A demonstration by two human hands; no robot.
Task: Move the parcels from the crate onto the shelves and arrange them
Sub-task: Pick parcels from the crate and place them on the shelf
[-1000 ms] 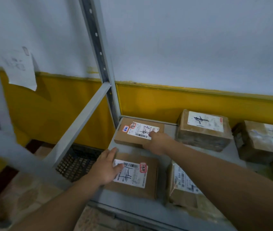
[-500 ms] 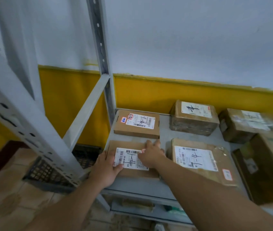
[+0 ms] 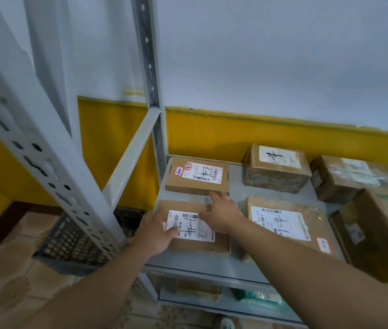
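While the crate (image 3: pixel 69 243) stands on the floor left of the rack, its inside is screened by a slotted upright, so whether any parcels remain in it cannot be told. On the grey shelf (image 3: pixel 212 264) six parcels are visible. The one in hand is the flat cardboard parcel (image 3: pixel 200 245) at the front left corner, label up.

The left hand (image 3: pixel 157 231) rests on its left edge with the thumb on the label; whether the fingers wrap that edge is not visible. The right hand (image 3: pixel 221 214) lies flat on its top, fingers straight and reaching its far edge, just short of the rear-left parcel (image 3: pixel 196 175).

Assessment: placement of this parcel is done and it is being squared up. The task appears well advanced.
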